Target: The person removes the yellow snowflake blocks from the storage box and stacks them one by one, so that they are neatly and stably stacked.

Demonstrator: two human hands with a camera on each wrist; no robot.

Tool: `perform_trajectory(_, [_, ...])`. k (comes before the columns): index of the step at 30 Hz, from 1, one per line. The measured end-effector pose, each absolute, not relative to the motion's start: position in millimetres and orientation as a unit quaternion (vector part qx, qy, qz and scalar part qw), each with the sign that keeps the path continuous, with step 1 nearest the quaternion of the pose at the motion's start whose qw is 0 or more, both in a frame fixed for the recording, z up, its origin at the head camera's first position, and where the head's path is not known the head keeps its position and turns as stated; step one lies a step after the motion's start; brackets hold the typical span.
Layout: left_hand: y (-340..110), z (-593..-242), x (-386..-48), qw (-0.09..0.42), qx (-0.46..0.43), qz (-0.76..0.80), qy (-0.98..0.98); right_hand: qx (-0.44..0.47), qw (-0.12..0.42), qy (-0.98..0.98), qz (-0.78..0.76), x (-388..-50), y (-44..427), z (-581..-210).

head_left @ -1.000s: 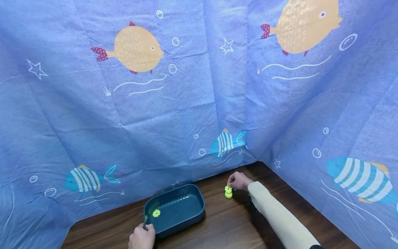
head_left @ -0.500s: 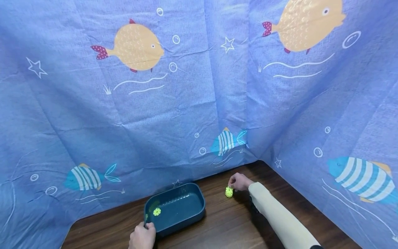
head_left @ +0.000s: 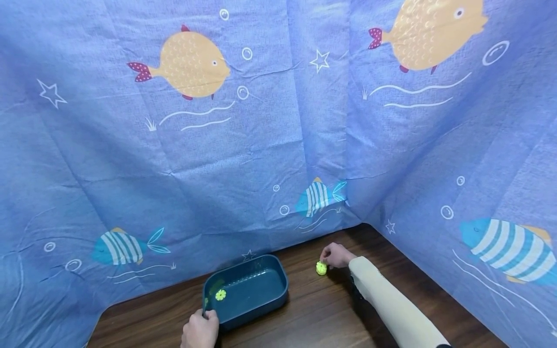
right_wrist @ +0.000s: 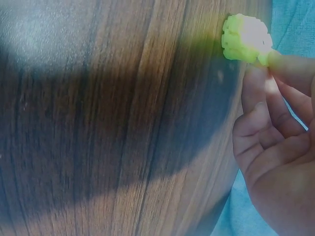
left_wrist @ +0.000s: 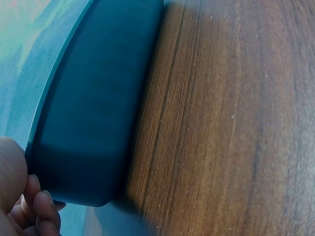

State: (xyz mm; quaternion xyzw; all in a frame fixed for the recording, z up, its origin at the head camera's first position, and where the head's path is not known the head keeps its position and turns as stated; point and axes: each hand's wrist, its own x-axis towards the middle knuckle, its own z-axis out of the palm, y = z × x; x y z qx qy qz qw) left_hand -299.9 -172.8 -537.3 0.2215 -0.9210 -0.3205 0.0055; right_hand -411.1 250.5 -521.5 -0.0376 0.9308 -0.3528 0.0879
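Observation:
My left hand grips the near left corner of a dark teal rectangular tray, thumb over the rim. In the left wrist view the curled fingers sit beside the tray's outer wall. One yellow-green flower-shaped disc lies inside, toward the left end. To the right of the tray, a short stack of similar flower discs stands on the table. The thumb and fingers of my right hand pinch the edge of a disc at the stack. Glare hides where the discs meet.
The brown wood-grain table runs back to a blue fish-print cloth, which hangs close behind the tray and along the right side. Bare table lies between the tray and the stack.
My right hand has lowered its disc onto the stack, which looked taller a second ago with the disc raised. The left hand keeps its grip. The head view has shifted slightly.

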Motion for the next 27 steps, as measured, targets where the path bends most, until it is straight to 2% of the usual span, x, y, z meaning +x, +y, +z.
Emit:
perform_trajectory(12, [-171.9, -537.5, -299.9, 0.006, 0.222, -0.325, -0.919, -0.038, 0.073, 0.935, -0.346, -411.5, 250.5, -523.9])
perform_trajectory(27, [-171.7, -536.8, -299.4, 0.006, 0.227, -0.317, -0.921, -0.023, 0.085, 0.932, -0.352, -409.5, 246.5, -525.4])
